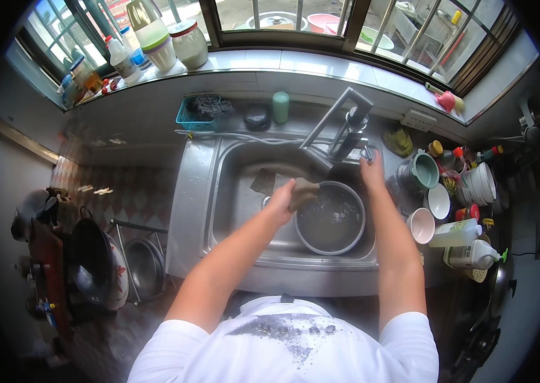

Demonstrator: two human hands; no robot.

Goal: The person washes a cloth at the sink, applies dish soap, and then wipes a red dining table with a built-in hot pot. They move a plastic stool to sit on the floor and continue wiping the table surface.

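Observation:
My left hand (282,203) grips a wet brownish-grey cloth (304,194) over the left rim of a round metal basin (330,251). Cloudy water fills the basin, which stands on the right side of a stainless steel sink (236,225). Another dark piece of cloth (264,181) lies on the sink floor, left of my left hand. At the sink's back right corner, my right hand (371,171) has its fingers around a small chrome knob (367,152), partly hidden by them. The angular faucet (330,117) reaches over the sink; I cannot tell whether water runs.
Bowls (438,202), a green pot (424,170) and plastic bottles (456,233) crowd the right counter. Behind the sink stand a turquoise basket (188,119) and a green cylinder (280,107). A wok (90,263) hangs at left. Jars (188,45) line the windowsill.

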